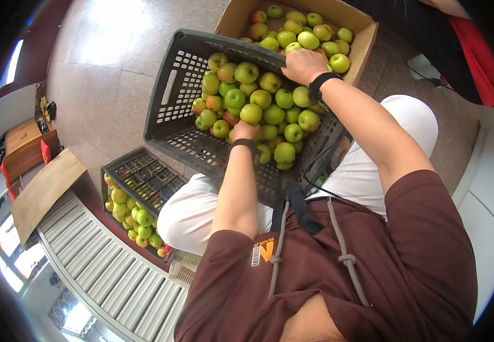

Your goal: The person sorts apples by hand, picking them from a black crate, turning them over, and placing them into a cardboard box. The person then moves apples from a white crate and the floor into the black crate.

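A black plastic crate (pixel 170 122), tilted, holds many green and reddish apples (pixel 260 99) gathered toward its right side. My right hand (pixel 304 66) is closed on the crate's upper rim, beside the cardboard box. Inside the crate, my left hand (pixel 246 131) is among the apples, its fingers closed at a green apple (pixel 251 113). Black bands circle both wrists. Just beyond the crate stands a cardboard box (pixel 362 51) with more green and reddish apples (pixel 308 40) in it.
Another black crate (pixel 144 176) with apples stands at the lower left, beside a roller conveyor (pixel 107 268). A wooden board (pixel 44 194) leans at the conveyor's far end. Another person in dark and red clothing (pixel 475 57) is at the upper right, near cables.
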`<action>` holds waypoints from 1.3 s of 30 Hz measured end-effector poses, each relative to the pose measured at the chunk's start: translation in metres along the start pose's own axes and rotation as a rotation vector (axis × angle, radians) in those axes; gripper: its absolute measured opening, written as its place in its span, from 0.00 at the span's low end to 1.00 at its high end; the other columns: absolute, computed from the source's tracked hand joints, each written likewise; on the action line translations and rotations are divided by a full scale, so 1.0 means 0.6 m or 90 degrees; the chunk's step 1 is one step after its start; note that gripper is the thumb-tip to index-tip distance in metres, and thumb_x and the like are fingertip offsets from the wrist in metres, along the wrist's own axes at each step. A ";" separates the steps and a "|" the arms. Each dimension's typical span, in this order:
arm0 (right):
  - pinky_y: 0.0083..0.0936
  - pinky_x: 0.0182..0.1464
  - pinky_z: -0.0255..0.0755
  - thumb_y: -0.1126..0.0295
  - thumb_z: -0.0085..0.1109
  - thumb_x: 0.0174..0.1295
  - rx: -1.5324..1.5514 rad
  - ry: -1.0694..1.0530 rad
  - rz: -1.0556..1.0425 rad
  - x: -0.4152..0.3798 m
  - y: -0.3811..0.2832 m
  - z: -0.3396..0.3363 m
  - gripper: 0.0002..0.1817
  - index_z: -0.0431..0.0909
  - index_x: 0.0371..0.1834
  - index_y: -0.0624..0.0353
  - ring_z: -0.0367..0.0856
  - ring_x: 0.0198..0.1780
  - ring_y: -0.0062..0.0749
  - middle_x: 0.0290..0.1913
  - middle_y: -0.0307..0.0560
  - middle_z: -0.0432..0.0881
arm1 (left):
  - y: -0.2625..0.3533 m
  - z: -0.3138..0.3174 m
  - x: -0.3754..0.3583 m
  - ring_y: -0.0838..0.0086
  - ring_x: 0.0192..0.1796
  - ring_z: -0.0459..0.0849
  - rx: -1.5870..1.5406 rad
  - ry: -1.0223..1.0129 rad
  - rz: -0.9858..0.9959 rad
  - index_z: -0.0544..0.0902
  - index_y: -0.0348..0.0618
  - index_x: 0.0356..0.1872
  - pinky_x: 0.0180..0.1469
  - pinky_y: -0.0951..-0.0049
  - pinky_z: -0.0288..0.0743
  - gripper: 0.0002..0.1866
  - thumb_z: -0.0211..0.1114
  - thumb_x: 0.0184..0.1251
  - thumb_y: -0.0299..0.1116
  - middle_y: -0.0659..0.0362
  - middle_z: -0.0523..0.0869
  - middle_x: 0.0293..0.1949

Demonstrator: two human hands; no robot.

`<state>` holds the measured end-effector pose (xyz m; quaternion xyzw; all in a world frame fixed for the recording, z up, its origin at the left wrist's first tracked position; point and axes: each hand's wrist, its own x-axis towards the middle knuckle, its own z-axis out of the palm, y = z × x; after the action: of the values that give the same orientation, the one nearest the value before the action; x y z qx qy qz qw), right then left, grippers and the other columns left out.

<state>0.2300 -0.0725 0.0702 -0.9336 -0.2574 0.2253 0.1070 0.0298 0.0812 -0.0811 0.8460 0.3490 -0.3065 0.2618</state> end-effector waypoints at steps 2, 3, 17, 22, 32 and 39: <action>0.35 0.45 0.73 0.67 0.50 0.52 -0.004 -0.008 0.004 -0.002 -0.002 -0.004 0.12 0.81 0.34 0.59 0.80 0.44 0.44 0.40 0.54 0.81 | -0.003 0.004 0.002 0.53 0.50 0.78 -0.032 0.008 0.012 0.80 0.37 0.42 0.52 0.61 0.71 0.23 0.58 0.50 0.45 0.43 0.80 0.45; 0.35 0.45 0.73 0.68 0.50 0.52 -0.006 -0.011 0.005 -0.003 -0.002 -0.006 0.12 0.81 0.34 0.59 0.80 0.44 0.44 0.40 0.54 0.81 | -0.003 0.004 0.002 0.53 0.50 0.78 -0.048 0.012 0.018 0.79 0.37 0.43 0.53 0.61 0.71 0.23 0.58 0.51 0.45 0.43 0.80 0.45; 0.34 0.46 0.73 0.67 0.51 0.52 -0.007 -0.003 0.005 -0.002 -0.003 -0.004 0.12 0.81 0.34 0.59 0.80 0.44 0.44 0.40 0.53 0.81 | 0.027 0.025 -0.051 0.64 0.39 0.81 -0.350 -0.144 -0.047 0.72 0.33 0.49 0.31 0.64 0.77 0.32 0.70 0.42 0.41 0.50 0.80 0.43; 0.34 0.45 0.74 0.67 0.51 0.52 -0.004 0.007 0.001 -0.004 -0.003 -0.003 0.11 0.81 0.34 0.59 0.80 0.43 0.44 0.39 0.53 0.81 | 0.052 -0.005 -0.083 0.68 0.33 0.82 -0.458 -0.258 0.009 0.76 0.29 0.43 0.28 0.72 0.76 0.30 0.71 0.41 0.41 0.52 0.82 0.35; 0.34 0.45 0.74 0.67 0.51 0.52 -0.008 0.014 0.000 -0.003 -0.002 -0.002 0.11 0.81 0.33 0.59 0.80 0.43 0.44 0.39 0.53 0.81 | 0.129 0.001 -0.089 0.66 0.38 0.82 -0.350 -0.108 0.228 0.79 0.31 0.43 0.43 0.70 0.74 0.23 0.69 0.44 0.35 0.49 0.84 0.35; 0.35 0.45 0.74 0.68 0.50 0.52 0.007 0.005 -0.001 0.000 0.001 0.001 0.11 0.81 0.33 0.59 0.80 0.43 0.44 0.38 0.54 0.81 | 0.117 0.007 -0.087 0.59 0.42 0.81 0.068 -0.161 0.208 0.80 0.36 0.41 0.45 0.66 0.74 0.26 0.71 0.40 0.42 0.46 0.82 0.39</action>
<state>0.2299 -0.0729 0.0698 -0.9336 -0.2565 0.2232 0.1129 0.0514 0.0124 -0.0310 0.8589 0.1547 -0.3815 0.3047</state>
